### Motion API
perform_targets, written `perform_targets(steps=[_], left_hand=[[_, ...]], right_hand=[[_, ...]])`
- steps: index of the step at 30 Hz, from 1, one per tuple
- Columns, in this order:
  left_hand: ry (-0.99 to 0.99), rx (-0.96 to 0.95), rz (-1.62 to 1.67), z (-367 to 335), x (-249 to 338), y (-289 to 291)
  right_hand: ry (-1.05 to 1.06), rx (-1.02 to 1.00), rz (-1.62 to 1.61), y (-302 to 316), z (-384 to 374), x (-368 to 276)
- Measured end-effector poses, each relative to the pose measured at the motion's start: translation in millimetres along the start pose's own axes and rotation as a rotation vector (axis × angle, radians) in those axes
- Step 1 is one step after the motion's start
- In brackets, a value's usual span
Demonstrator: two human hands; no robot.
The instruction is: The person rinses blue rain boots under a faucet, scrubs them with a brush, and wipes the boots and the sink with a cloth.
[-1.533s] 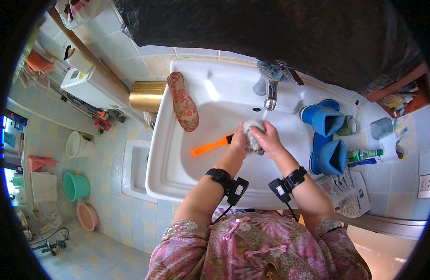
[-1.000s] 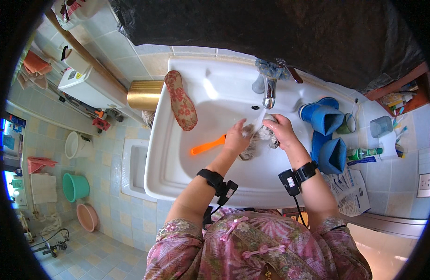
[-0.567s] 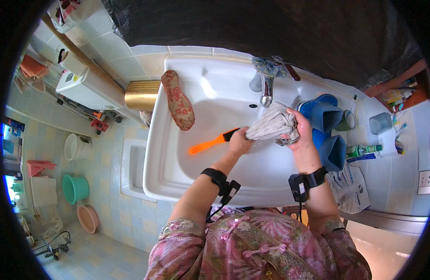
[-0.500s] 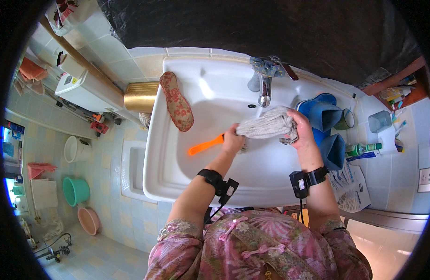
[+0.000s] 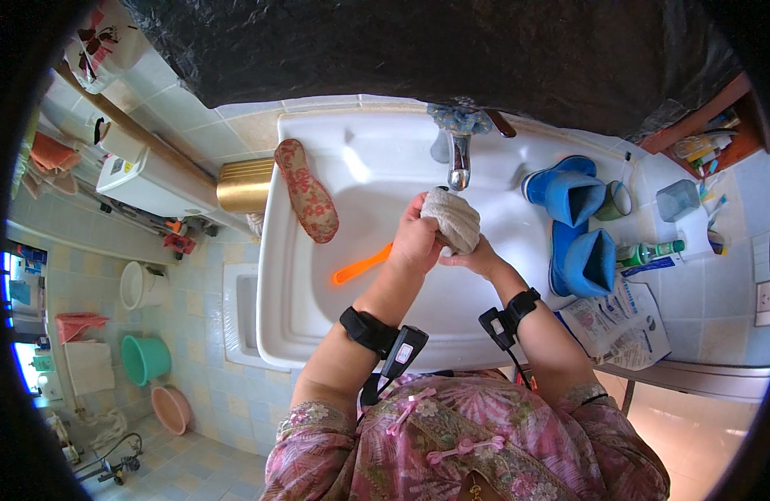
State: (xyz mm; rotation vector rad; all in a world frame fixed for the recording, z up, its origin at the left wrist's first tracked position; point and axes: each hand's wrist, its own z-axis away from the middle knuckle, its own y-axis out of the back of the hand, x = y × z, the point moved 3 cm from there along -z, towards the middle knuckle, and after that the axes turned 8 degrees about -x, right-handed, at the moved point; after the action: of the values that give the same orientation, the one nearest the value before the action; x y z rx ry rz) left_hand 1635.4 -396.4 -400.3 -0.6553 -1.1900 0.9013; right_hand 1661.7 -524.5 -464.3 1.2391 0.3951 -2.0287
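Bunched between both hands is a wet-looking greyish-white cloth (image 5: pixel 453 215), just below the chrome tap (image 5: pixel 459 164). My left hand (image 5: pixel 417 237) closes round its left side. My right hand (image 5: pixel 480 257) grips it from below and the right, its fingers partly hidden by the cloth. Under them lies the white sink basin (image 5: pixel 519 321). An orange handle (image 5: pixel 360 265) rests in the basin left of my left forearm; its far end is hidden behind that hand. A red-flowered insole (image 5: pixel 308 194) lies on the sink's left rim.
Two blue boots (image 5: pixel 587 260) stand on the sink's right side. Beyond them are a dark green cup (image 5: pixel 615 200), a clear container (image 5: pixel 677 200), a green bottle (image 5: pixel 648 251) and printed paper (image 5: pixel 619 326). A gold box (image 5: pixel 243 186) adjoins the sink's left. Several tubs, one green (image 5: pixel 145 359), stand on the floor.
The cloth was stretched sideways between my hands; now it is bunched into a compact bundle. My right hand has come left and lower, while my left hand has risen slightly.
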Motion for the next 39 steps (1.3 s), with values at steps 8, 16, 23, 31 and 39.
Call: perform_targets(steps=[8, 16, 23, 31, 39], left_hand=[[0.242, 0.0, -0.387, 12.9, -10.4, 62.5], [0.256, 0.097, -0.309, 4.2, -26.6, 80.0], [0.312, -0.044, 0.095, 12.1, -62.8, 48.2], [0.458, -0.087, -0.118, 24.3, -63.5, 47.7], [0.515, -0.276, 0.162, 46.5, -51.2, 47.5]], right_hand=[[0.389, -0.102, -1.101, 9.3, 0.0, -12.1], [0.121, 0.046, -1.229, -11.8, 14.3, -27.4], [0.193, 0.49, -0.197, -18.3, -9.3, -8.6], [-0.103, 0.397, 0.447, -10.8, -7.8, -19.5], [0.13, -0.026, -0.61, 22.5, -1.8, 19.5]])
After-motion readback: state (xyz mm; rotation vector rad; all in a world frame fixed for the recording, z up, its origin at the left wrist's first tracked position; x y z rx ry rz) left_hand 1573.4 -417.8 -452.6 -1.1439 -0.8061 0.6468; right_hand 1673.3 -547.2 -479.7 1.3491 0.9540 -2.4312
